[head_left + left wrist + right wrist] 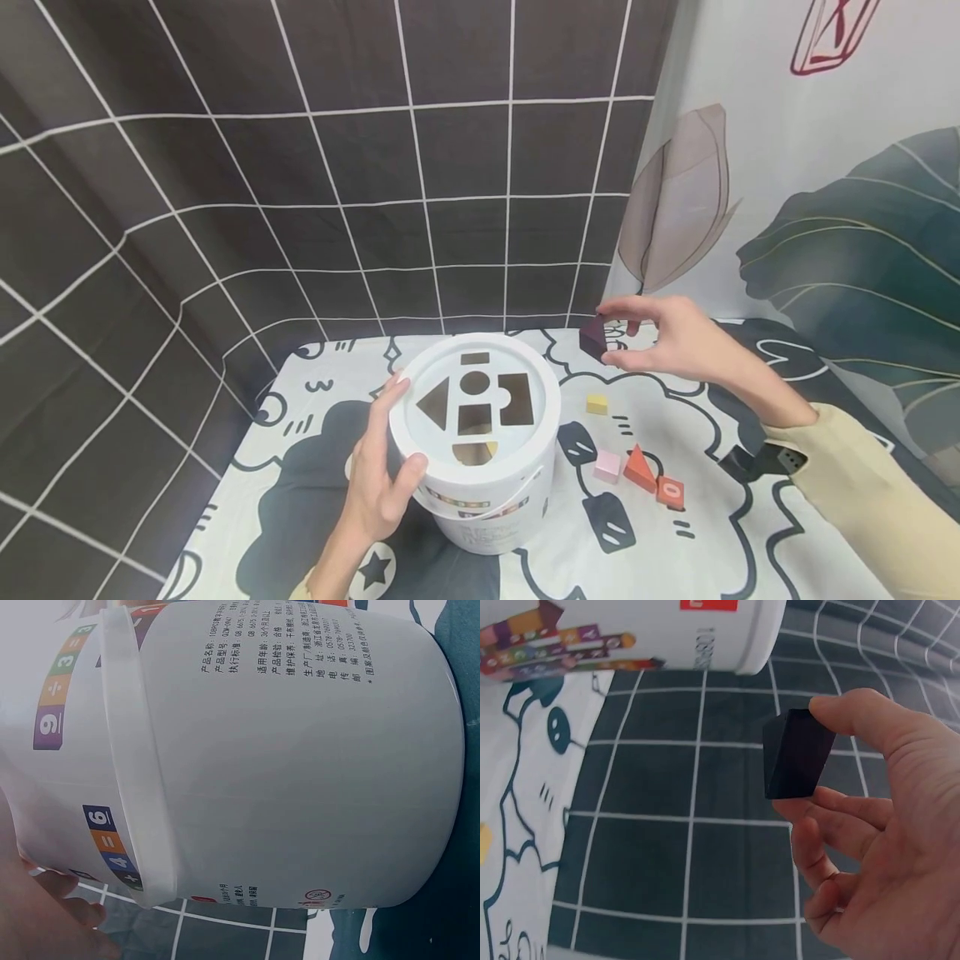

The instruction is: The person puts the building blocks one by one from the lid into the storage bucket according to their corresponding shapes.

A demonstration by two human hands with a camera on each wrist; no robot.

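A white bucket (495,525) stands on the patterned cloth, topped by a lid (438,362) with several shaped holes. Against its left side rests my left hand (375,475), the spread thumb and fingers touching the rim. In the left wrist view the bucket wall (300,780) fills most of the picture. My right hand (667,337) pinches a dark purple block (592,337) between thumb and fingers, raised to the right of the bucket. The right wrist view shows that block (799,754) with angled faces, apart from the bucket.
Right of the bucket lie a yellow block (597,404), a pink block (607,467), an orange-red triangular block (639,471) and a red-orange square block (670,492). Something yellow (491,448) shows through the lid's front hole. A dark gridded curtain (465,183) hangs behind.
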